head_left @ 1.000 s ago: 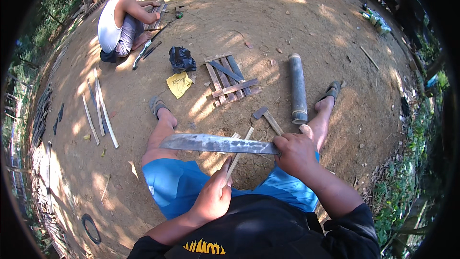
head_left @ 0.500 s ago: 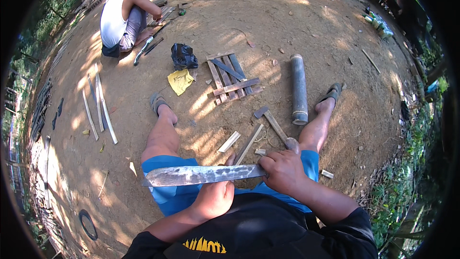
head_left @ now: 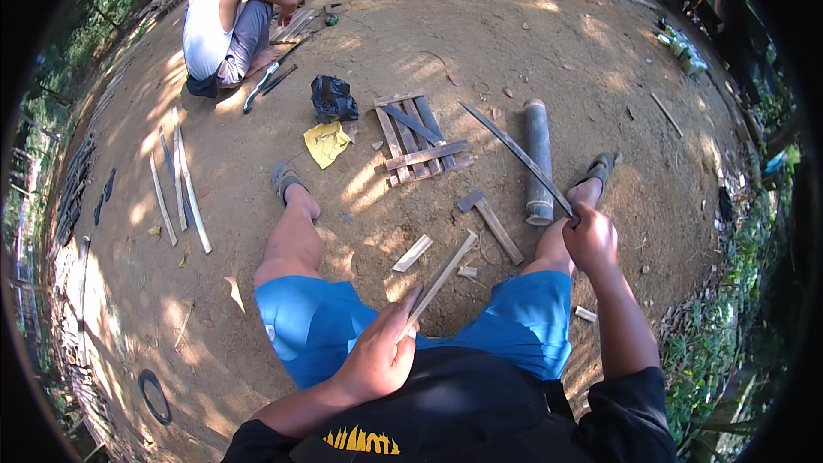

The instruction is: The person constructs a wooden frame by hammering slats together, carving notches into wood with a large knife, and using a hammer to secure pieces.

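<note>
1. Swinging out to the person's right, the long knife (head_left: pixel 514 149) is now pointing forward and away; half a second ago its blade was lying crosswise in front of the left hand (head_left: pixel 381 351).
2. The right hand (head_left: pixel 591 240) is gripping the knife's handle, its fingers curling around it. It is hovering near the right knee, away from the hatchet (head_left: pixel 495 227), whose handle end it was partly covering before.
3. The left hand is staying almost where it was, above the lap. It is pinching the lower part of 1 wooden strip (head_left: pixel 443 276) between thumb and fingers, and the strip's free end is slanting up and to the right, between the knees.
4. Because blade and strip are standing well apart, the knife seems to be doing no work on the wood at this instant, while the left hand is keeping the strip steady.
5. In this view the blade is crossing over the bamboo tube (head_left: pixel 537 141); whether the 2 are touching, I cannot tell.
6. On the ground, 1 short wood piece (head_left: pixel 412 253) is lying just beyond the strip, and the slatted frame (head_left: pixel 417 157) is resting farther forward.
7. Farther off, to the left, 1 co-worker (head_left: pixel 210 43) is squatting.
</note>
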Tool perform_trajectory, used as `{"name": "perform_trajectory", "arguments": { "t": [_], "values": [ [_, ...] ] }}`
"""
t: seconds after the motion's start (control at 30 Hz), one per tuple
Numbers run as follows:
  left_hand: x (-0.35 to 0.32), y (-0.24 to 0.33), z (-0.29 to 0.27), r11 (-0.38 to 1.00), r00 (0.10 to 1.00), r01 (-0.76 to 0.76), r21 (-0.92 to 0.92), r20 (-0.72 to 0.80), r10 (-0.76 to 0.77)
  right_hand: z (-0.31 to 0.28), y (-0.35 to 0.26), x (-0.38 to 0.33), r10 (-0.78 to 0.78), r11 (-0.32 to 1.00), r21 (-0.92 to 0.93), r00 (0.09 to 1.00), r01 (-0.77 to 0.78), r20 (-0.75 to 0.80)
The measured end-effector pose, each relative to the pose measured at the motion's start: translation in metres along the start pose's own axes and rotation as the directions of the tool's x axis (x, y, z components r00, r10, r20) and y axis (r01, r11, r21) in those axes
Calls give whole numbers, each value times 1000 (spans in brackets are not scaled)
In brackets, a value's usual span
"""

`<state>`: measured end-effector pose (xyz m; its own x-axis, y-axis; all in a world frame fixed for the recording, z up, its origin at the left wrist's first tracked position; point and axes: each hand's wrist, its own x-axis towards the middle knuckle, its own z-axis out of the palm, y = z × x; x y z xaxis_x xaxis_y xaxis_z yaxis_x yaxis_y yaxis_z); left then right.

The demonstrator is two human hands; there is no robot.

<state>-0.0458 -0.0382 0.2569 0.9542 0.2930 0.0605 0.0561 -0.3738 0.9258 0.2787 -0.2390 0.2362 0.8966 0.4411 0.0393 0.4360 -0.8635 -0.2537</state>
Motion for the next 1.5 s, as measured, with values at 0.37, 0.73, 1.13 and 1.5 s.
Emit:
{"name": "perform_trajectory", "arguments": {
  "t": [0.37,0.73,1.13,1.5],
  "values": [
    [25,-23,14,701,896,409,-584,110,-431,-5,-57,-85,-627,769,126,778,627,-46],
    [20,-2,6,994,997,55,98,-65,-49,5,-54,-85,-687,715,142,726,684,-33],
    [9,17,-4,743,914,405,-533,268,-306,-3,20,-22,-110,974,199,994,109,-9],
    [14,-9,8,239,914,375,-896,313,-259,-6,-40,-99,-549,813,266,834,518,54]
  ]
}}
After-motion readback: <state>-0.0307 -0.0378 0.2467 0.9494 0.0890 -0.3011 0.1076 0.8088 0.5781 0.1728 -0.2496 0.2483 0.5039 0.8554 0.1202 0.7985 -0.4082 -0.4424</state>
